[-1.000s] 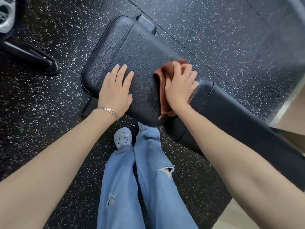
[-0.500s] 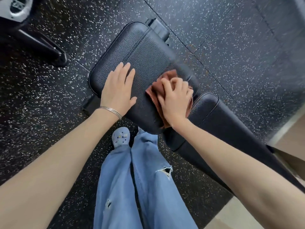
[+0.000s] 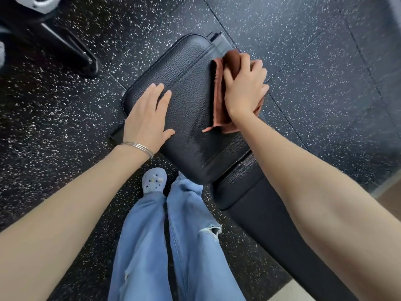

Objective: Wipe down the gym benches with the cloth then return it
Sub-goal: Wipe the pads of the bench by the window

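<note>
**Cloth carried to far edge of seat pad — wipe in progress**

Change noted: half a second ago the cloth [image 3: 219, 92] was held near the middle of the seat pad [image 3: 191, 101]; a second ago it sat closer to the gap between the two pads. It is now seen up against the pad's far right edge, close to the black bracket [image 3: 219, 45] at the pad's far end. The stroke is judged to have travelled outward across the pad, so the middle of the surface is probably covered and the far margin is being finished. The left half of this pad and the long back pad [image 3: 271, 216] look untreated, though that cannot be confirmed; the return of the cloth is judged well off.

Right hand [image 3: 245, 85]: fingers are curled over the bunched cloth and pressed down on it; cloth is gripped between palm and pad. Left hand [image 3: 147, 118]: laid flat on the pad, fingers [image 3: 161, 101] spread and extended, nothing held, apparently used as a brace. A thin bangle [image 3: 138, 147] is worn at that wrist.

Cloth: rust-brown, folded lengthwise, long axis run from near edge to far edge of the pad, a loose corner trailed toward the viewer. Bench long axis is set diagonally, from upper centre down to lower right, over speckled rubber floor [image 3: 65, 118].
</note>
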{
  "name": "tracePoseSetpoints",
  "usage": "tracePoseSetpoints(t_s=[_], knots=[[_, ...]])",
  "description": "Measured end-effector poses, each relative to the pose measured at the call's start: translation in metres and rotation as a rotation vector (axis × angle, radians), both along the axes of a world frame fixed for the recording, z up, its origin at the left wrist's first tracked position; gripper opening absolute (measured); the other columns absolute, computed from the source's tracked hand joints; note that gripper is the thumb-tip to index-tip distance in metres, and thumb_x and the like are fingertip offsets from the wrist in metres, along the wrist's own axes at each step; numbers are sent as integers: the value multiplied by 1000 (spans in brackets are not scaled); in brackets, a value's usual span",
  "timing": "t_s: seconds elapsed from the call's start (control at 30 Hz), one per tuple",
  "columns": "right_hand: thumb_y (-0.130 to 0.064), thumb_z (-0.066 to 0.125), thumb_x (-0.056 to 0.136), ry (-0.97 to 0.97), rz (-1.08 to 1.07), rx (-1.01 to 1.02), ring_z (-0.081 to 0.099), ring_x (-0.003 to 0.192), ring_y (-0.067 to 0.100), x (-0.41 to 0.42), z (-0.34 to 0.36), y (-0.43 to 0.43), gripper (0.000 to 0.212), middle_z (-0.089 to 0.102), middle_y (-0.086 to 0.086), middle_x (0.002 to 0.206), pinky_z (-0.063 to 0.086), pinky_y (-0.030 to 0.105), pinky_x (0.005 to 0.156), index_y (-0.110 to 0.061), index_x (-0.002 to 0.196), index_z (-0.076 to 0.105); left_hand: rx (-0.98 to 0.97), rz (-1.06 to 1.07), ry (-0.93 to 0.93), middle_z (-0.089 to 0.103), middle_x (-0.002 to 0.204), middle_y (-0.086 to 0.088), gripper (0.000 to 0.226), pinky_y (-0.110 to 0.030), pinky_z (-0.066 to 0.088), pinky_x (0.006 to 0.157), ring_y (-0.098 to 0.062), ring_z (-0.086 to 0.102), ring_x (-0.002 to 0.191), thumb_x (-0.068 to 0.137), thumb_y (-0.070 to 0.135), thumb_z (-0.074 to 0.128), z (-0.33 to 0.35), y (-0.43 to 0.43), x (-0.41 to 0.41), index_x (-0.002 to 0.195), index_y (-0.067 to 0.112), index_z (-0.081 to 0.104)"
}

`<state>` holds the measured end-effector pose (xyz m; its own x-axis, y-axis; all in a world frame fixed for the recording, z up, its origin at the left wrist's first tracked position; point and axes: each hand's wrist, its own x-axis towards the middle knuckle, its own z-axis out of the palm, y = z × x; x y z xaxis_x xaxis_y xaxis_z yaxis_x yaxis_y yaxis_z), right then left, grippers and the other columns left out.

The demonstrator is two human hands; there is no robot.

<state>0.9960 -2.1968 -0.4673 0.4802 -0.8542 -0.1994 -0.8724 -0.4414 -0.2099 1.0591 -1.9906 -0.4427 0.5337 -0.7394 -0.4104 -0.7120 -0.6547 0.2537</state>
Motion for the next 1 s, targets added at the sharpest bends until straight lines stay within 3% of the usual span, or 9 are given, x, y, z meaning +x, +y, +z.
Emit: tracePoseSetpoints(t_s=[0.13,0.27,0.43,0.57,0.7,0.9,1.0], knots=[[-47,48,91,-24,35,104,44,115,25,3,0,-18,40,49,5,122,35,44,91,-27,125,48,13,12,-12,21,154,-15,89,-37,15,117,-29,14,144,77,27,74,-1,-3,-3,146,3,23],[-44,53,87,-40,77,16,45,110,26,-6,3,-1,39,51,5,116,35,43,88,-27,123,51,44,13,-12,18,155,-16,91,-38,14,118,-29,12,145,77,27,73,-2,-5,-5,146,3,20],[-40,61,79,-42,415,-63,51,100,31,-67,9,57,36,56,11,108,33,44,85,-23,111,62,85,-23,-35,13,156,-15,92,-39,13,119,-28,7,145,80,34,68,-3,-5,-5,148,3,13],[-40,59,81,-53,553,-53,44,94,25,-105,7,93,30,61,11,99,28,40,80,-22,103,68,85,-12,-29,12,156,-14,93,-39,13,119,-28,6,146,80,34,68,-2,-5,-6,148,4,12],[-39,68,82,-70,685,-125,57,85,32,-90,8,76,24,63,10,95,39,42,73,-22,99,69,38,-3,-3,14,156,-14,90,-37,14,119,-28,9,145,80,31,70,-1,-3,-4,147,4,16],[-47,51,86,13,308,-104,46,109,29,1,6,46,37,51,6,119,33,43,84,-31,119,54,-19,18,0,18,155,-12,82,-35,12,119,-27,11,145,84,33,65,0,14,-3,147,4,21],[-45,51,88,44,296,-101,40,121,29,48,2,18,42,44,7,133,33,46,92,-31,127,47,-23,27,-6,18,155,-11,81,-36,16,118,-25,11,145,84,35,65,0,17,-2,147,7,22]])
